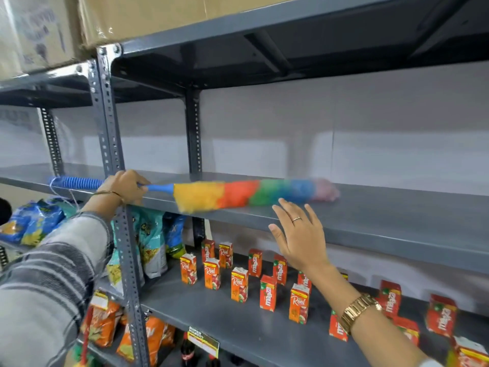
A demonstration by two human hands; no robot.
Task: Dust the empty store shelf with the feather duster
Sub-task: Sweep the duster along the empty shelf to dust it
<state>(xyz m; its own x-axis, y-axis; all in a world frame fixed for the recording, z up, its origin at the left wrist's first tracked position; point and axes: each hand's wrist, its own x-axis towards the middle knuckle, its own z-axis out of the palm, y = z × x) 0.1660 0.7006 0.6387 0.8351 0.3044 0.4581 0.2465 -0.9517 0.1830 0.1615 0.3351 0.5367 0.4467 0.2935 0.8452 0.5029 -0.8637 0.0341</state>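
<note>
A feather duster (pixel 246 193) with a blue ribbed handle and yellow, orange, green, blue and pink fluff lies along the empty grey shelf (pixel 383 207), its pink tip blurred. My left hand (pixel 124 186) is shut on the handle near the fluff, beside the shelf's front upright. My right hand (pixel 301 234) hovers open with fingers spread in front of the shelf's front edge, just below the green and blue fluff, holding nothing.
A slotted grey upright (pixel 111 133) stands at the left of the shelf, another at the back (pixel 194 133). Cardboard boxes (pixel 148 14) sit on the top shelf. Several small juice cartons (pixel 239 284) stand on the shelf below, and snack bags (pixel 150 242) fill the left bay.
</note>
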